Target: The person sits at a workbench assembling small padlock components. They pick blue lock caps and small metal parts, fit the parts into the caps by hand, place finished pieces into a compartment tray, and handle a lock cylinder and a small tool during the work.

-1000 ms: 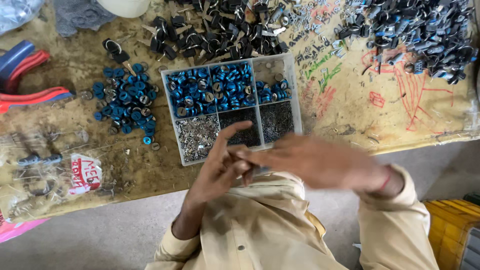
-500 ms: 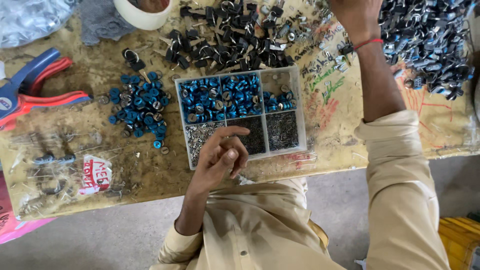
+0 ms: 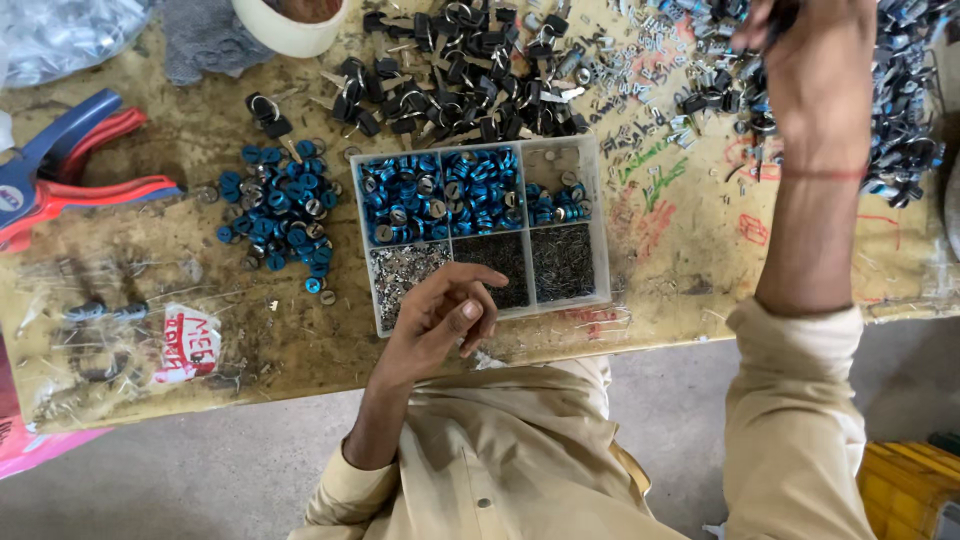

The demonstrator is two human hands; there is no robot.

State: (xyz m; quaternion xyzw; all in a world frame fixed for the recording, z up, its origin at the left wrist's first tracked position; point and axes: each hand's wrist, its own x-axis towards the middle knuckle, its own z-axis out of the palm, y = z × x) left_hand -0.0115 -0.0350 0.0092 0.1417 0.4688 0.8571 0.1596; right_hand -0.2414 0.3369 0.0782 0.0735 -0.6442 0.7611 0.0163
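Note:
My left hand (image 3: 440, 315) hovers over the near edge of a clear compartment box (image 3: 603, 230). Its fingers are curled, thumb against the index finger, and nothing shows in them. The box holds blue ring-shaped parts (image 3: 440, 195) in its far cells and fine grey and dark metal bits (image 3: 560, 260) in its near cells. My right hand (image 3: 815, 70) is stretched far out to the right, over a heap of dark and blue parts (image 3: 905, 100). Its fingertips sit at the frame's top edge, among dark pieces, so its grasp is unclear.
A loose pile of blue rings (image 3: 280, 215) lies left of the box, with black clip parts (image 3: 450, 80) beyond it. Red-and-blue-handled pliers (image 3: 60, 180), plastic bags of parts (image 3: 110, 340), a white cup (image 3: 290, 25) and a grey cloth (image 3: 205, 40) fill the left. A yellow crate (image 3: 910, 490) stands below right.
My right hand left the left hand near the box and swung up and out to the far-right heap. The left hand stayed by the box's near edge.

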